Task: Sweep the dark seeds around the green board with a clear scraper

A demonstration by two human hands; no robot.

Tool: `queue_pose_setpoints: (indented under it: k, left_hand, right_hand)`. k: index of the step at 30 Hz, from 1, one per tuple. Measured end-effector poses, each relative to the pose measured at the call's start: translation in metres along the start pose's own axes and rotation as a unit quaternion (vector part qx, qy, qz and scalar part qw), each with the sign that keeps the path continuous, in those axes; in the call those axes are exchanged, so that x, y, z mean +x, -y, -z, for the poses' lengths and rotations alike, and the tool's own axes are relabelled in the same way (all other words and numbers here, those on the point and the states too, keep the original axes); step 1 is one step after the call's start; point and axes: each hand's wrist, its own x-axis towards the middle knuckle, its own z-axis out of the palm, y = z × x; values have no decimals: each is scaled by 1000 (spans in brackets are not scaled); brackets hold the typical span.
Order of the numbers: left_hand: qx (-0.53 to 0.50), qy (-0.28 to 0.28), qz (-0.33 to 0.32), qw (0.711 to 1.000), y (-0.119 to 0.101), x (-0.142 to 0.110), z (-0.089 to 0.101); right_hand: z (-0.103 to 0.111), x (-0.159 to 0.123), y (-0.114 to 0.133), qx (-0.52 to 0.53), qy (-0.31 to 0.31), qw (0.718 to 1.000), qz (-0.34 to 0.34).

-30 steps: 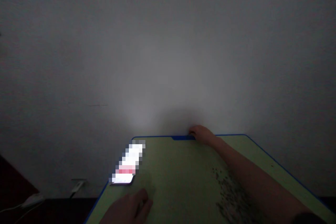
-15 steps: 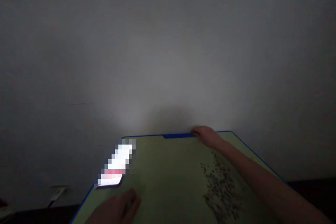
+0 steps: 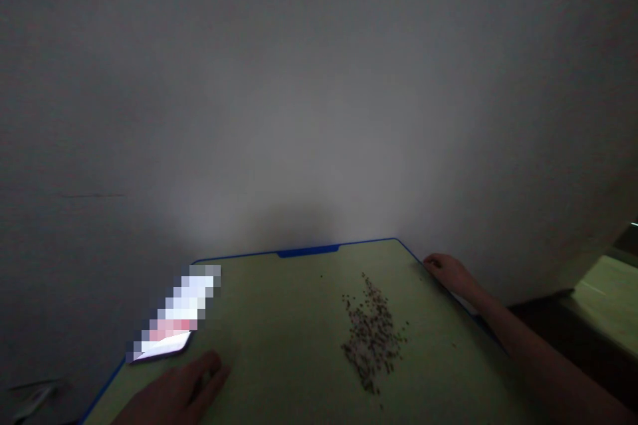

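Note:
In dim light a pale green table (image 3: 289, 332) with a blue rim stands against a grey wall. My left hand (image 3: 182, 392) lies flat on its near left part, fingers stretched out, just below a lit phone (image 3: 172, 329). My right hand (image 3: 448, 272) rests on the table's right edge near the far corner, fingers curled over the rim. A scatter of several small dark grains (image 3: 371, 332) lies on the table between my arms.
The grey wall (image 3: 319, 93) rises right behind the table. A blue tab (image 3: 308, 251) sits on the far rim. Another pale green surface (image 3: 608, 299) shows at the far right. A cable and small white item (image 3: 30, 395) lie on the dark floor at lower left.
My right hand has moved from the far rim beside the blue tab to the right edge. The view has swung right, so the phone and table sit further left.

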Motion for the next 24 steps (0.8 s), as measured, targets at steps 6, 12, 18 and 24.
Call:
queue_pose_setpoints:
  k: [6, 12, 18, 24]
  left_hand:
    - [-17, -12, -27, 999, -5, -2, 1]
    - [-17, -25, -35, 999, -5, -4, 0]
    - [-14, -19, -36, 999, -8, -5, 3]
    - [-1, -17, -38, 999, -12, -7, 5]
  right_hand:
    - [-28, 2, 52, 50, 18, 997, 55]
    - [-45, 2, 104, 87, 53, 986, 129]
    - [-35, -29, 140, 102, 104, 963, 225]
    - [-10, -63, 163, 94, 140, 945, 281]
